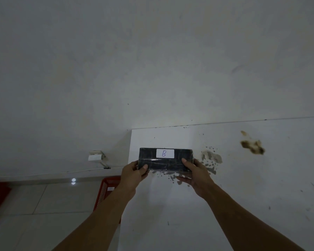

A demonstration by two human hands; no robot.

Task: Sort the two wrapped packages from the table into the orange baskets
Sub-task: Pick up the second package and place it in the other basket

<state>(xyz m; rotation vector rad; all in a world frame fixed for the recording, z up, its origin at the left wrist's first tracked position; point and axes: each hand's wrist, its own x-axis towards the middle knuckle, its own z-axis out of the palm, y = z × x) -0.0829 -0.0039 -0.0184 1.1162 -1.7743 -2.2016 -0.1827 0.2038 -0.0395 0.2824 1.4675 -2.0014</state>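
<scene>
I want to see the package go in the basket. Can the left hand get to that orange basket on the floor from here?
Probably yes. The orange basket sits on the floor beside the table, just below the left hand, with nothing between them. But that hand and the right hand hold the black package.

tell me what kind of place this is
Probably a plain indoor room used as a makeshift sorting spot, not a proper warehouse. A bare white wall with a socket, a stained white table, a tiled floor, and an orange basket beside the table suggest that.
</scene>
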